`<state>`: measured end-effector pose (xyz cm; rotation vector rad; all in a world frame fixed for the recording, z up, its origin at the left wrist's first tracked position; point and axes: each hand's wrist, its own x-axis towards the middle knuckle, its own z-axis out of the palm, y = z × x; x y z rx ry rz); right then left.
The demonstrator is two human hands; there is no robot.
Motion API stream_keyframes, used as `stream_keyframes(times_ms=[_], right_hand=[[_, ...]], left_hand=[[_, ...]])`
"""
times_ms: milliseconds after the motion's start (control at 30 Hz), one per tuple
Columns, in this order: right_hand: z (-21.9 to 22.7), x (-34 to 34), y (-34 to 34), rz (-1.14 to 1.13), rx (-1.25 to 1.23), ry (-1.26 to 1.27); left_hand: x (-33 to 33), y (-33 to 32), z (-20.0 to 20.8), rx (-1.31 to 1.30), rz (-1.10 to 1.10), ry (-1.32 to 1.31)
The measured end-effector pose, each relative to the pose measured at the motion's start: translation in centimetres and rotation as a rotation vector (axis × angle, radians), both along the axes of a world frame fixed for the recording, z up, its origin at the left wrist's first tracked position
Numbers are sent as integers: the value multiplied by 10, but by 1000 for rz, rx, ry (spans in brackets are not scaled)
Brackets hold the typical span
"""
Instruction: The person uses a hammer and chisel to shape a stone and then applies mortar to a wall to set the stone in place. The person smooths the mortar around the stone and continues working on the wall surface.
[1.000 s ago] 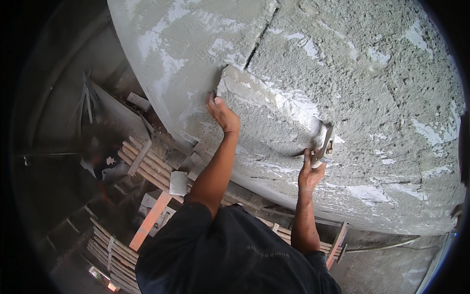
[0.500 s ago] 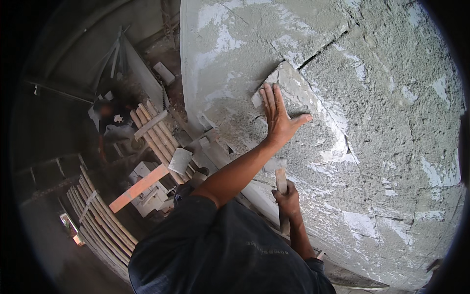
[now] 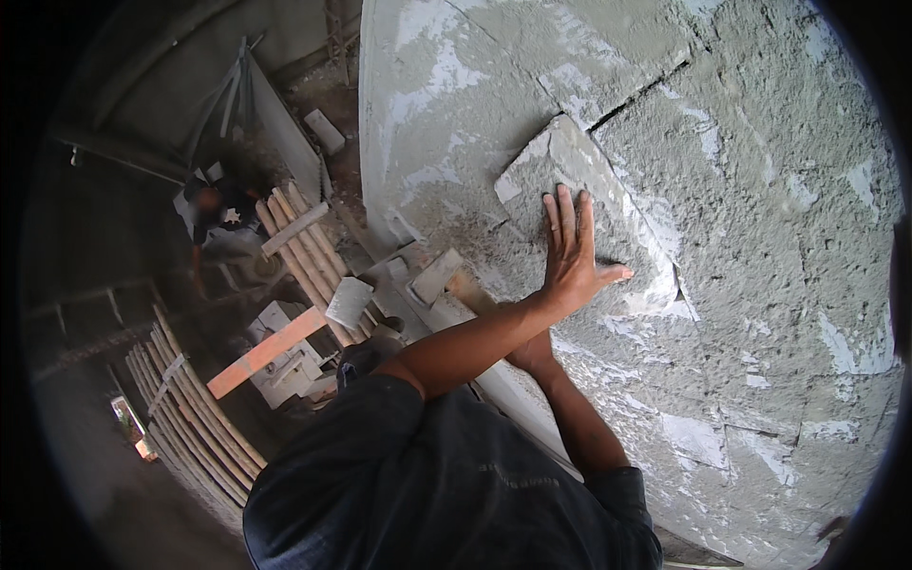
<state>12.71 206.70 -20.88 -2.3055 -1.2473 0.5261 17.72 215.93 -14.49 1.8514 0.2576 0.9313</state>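
My left hand (image 3: 575, 266) lies with fingers spread on the lower part of a grey-white block (image 3: 537, 176), which sits in a rough, mortar-covered wall (image 3: 750, 285). Below and partly behind my left forearm, my right hand (image 3: 534, 353) grips a wooden-handled hammer (image 3: 436, 276) with a flat, block-like grey head. Part of its handle (image 3: 475, 294) shows beyond the forearm; the fingers round it are mostly hidden. The hammer head is away from the block, near the wall's left edge.
Down to the left are bundled poles (image 3: 313, 256), more long poles (image 3: 195, 418), a reddish plank (image 3: 271, 351) and a loose pale block (image 3: 351, 302). A person (image 3: 214, 214) is lower down at the far left. A dark gap (image 3: 636, 95) runs from the block's upper corner.
My right hand has swung the hammer left, away from the wall, and under my left forearm. My left hand has slid down and right along the block.
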Motion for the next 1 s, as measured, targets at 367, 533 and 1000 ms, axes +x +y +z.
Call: stream_keyframes(times_ms=[367, 533, 1000], right_hand=[[-19, 35, 17, -89, 41, -51], [-15, 31, 24, -306, -71, 73], [1, 32, 13, 24, 82, 22]], left_hand=[[1, 2, -7, -15, -46, -60], [2, 3, -6, -17, -84, -55], [4, 5, -11, -5, -87, -74]])
